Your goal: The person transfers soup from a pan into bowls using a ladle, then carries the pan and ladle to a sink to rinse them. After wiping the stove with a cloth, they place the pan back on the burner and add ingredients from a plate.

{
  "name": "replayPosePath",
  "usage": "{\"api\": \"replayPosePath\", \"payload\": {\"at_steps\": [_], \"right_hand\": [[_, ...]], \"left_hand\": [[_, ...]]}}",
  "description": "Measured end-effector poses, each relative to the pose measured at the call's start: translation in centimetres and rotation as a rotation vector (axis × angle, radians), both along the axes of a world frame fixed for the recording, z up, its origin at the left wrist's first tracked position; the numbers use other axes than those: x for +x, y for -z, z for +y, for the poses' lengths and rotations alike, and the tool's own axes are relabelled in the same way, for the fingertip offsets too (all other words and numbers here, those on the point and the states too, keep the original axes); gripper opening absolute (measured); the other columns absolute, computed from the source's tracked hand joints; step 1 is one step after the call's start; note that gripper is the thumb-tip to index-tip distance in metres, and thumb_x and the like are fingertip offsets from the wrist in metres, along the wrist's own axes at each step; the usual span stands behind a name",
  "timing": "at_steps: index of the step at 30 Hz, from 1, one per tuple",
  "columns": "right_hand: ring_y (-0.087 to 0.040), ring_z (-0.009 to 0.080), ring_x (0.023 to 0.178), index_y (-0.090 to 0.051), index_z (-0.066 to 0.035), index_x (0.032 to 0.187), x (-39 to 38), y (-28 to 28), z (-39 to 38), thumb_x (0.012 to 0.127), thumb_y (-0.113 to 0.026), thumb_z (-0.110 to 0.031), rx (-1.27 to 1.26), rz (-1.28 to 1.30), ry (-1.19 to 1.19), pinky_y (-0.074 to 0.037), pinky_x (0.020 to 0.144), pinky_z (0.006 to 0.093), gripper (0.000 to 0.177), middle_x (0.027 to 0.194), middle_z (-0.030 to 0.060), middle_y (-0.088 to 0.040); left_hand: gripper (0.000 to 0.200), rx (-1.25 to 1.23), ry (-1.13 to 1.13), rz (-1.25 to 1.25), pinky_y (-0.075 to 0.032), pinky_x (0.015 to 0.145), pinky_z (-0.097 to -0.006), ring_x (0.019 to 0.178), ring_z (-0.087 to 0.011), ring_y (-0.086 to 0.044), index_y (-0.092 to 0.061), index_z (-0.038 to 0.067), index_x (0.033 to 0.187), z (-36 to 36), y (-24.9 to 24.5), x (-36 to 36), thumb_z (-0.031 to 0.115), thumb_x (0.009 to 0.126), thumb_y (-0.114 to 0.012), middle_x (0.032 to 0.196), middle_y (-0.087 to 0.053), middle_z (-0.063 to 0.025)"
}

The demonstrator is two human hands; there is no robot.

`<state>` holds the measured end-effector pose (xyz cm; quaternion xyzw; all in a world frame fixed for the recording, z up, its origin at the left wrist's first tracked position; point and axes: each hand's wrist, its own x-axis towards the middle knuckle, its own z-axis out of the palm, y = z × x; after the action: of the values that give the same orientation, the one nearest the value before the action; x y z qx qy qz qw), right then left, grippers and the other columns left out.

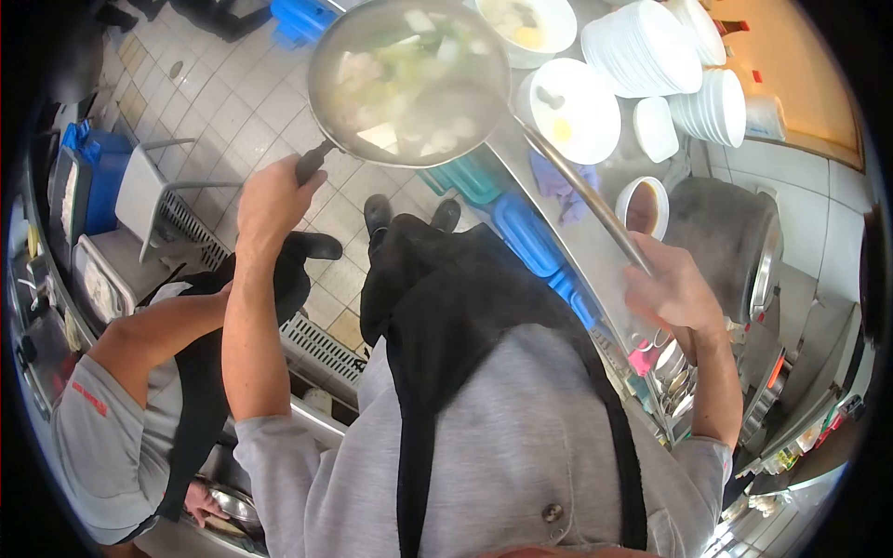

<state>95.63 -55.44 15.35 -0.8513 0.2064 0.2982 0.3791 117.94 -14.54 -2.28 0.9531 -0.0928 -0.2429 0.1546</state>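
Observation:
My left hand (277, 203) is wrapped round the dark handle of a wok (321, 121), which is held up over the floor beside the counter. White chunks, green vegetable pieces and cloudy broth fill the wok, partly blurred by steam. My right hand (672, 286) is closed round the long metal handle of a ladle (581, 186). The ladle's head reaches into the right side of the wok and is hard to make out in the steam. Just right of the wok, a white bowl (595, 116) holds an egg yolk and something greyish.
Another filled white bowl (549, 37) stands on the metal counter (614, 172), near stacked white bowls (642, 46). A cup of brown liquid (644, 209) sits near a dark lidded pot (712, 237). At left, a co-worker's arm (177, 335) is close to mine.

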Motion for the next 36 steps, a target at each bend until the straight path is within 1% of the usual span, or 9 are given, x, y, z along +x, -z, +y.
{"api": "replayPosePath", "payload": {"at_steps": [4,8,11,13,14,16,23,25,36], "right_hand": [[-0.061,0.0104,0.097,-0.062,0.001,0.134,0.0,0.1,0.5,0.095,-0.066,-0.003,0.063,0.099,0.058,-0.051,0.089,0.0311,0.039,0.103,0.0097,-0.071],[-0.062,0.0117,0.096,-0.063,0.000,0.134,0.0,-0.4,2.0,0.096,-0.066,-0.003,0.157,0.143,0.188,-0.051,0.089,0.0308,0.037,0.105,0.0046,-0.071],[-0.061,0.0091,0.091,-0.063,-0.001,0.134,-0.1,0.2,2.1,0.098,-0.065,-0.004,0.283,0.192,0.275,-0.051,0.083,0.0278,0.037,0.102,0.0001,-0.069],[-0.057,0.0057,0.077,-0.062,-0.002,0.135,-0.6,1.4,1.5,0.099,-0.065,-0.005,0.336,0.248,0.224,-0.049,0.068,0.0239,0.037,0.096,-0.0016,-0.067],[-0.057,0.0057,0.077,-0.062,-0.002,0.135,-0.7,1.9,1.6,0.099,-0.065,-0.005,0.340,0.249,0.224,-0.049,0.068,0.0239,0.037,0.096,-0.0016,-0.067],[-0.051,0.0046,0.064,-0.061,-0.002,0.135,-0.9,2.7,2.1,0.099,-0.065,-0.008,0.397,0.166,0.214,-0.042,0.056,0.0217,0.037,0.087,-0.0023,-0.063],[-0.050,0.0079,0.049,-0.062,-0.002,0.132,-1.1,5.0,2.5,0.100,-0.064,-0.016,0.696,0.239,0.385,-0.040,0.047,0.0234,0.035,0.073,0.0001,-0.058],[-0.049,0.0088,0.044,-0.062,0.002,0.130,-1.1,4.8,2.3,0.099,-0.063,-0.019,0.796,0.200,0.407,-0.038,0.042,0.0240,0.037,0.071,0.0013,-0.058],[-0.043,0.0051,0.040,-0.060,0.009,0.129,-3.2,4.5,4.0,0.098,-0.059,-0.023,0.953,0.119,0.675,-0.032,0.036,0.0212,0.043,0.072,0.0008,-0.055]], "left_hand": [[0.042,0.000,0.010,-0.010,-0.052,0.079,-0.0501,0.092,-0.0430,-0.068,-0.071,0.004,0.108,0.1,0.3,-0.1,0.043,0.092,-0.071,0.094,-0.072,-0.0223],[0.041,-0.002,-0.002,-0.020,-0.052,0.078,-0.0498,0.092,-0.0425,-0.068,-0.071,0.005,0.108,0.0,0.2,-0.3,0.043,0.091,-0.071,0.094,-0.072,-0.0220],[0.040,-0.013,0.024,-0.022,-0.052,0.078,-0.0496,0.091,-0.0424,-0.068,-0.071,0.005,0.107,0.1,0.2,-0.2,0.042,0.091,-0.071,0.093,-0.072,-0.0214],[0.040,0.003,0.016,-0.035,-0.052,0.078,-0.0496,0.090,-0.0422,-0.069,-0.071,0.005,0.106,0.2,0.7,-0.3,0.042,0.091,-0.071,0.093,-0.073,-0.0210],[0.040,0.012,0.010,-0.053,-0.053,0.077,-0.0495,0.089,-0.0420,-0.069,-0.071,0.004,0.105,0.1,0.9,-0.3,0.042,0.091,-0.072,0.092,-0.073,-0.0206],[0.040,0.009,-0.002,-0.040,-0.053,0.077,-0.0497,0.089,-0.0418,-0.069,-0.071,0.004,0.104,-0.2,0.4,-0.4,0.042,0.091,-0.072,0.092,-0.073,-0.0202],[0.041,0.027,0.003,-0.023,-0.053,0.077,-0.0506,0.089,-0.0416,-0.070,-0.071,0.003,0.101,-0.6,-0.2,-0.6,0.042,0.091,-0.073,0.091,-0.073,-0.0214],[0.041,0.030,0.010,-0.038,-0.053,0.076,-0.0508,0.088,-0.0421,-0.070,-0.071,0.002,0.100,-0.6,-0.3,-0.7,0.042,0.091,-0.073,0.089,-0.072,-0.0219],[0.041,0.016,0.000,-0.065,-0.054,0.075,-0.0518,0.087,-0.0425,-0.070,-0.072,0.002,0.099,-0.7,0.1,-1.1,0.043,0.090,-0.073,0.088,-0.073,-0.0227]]}}
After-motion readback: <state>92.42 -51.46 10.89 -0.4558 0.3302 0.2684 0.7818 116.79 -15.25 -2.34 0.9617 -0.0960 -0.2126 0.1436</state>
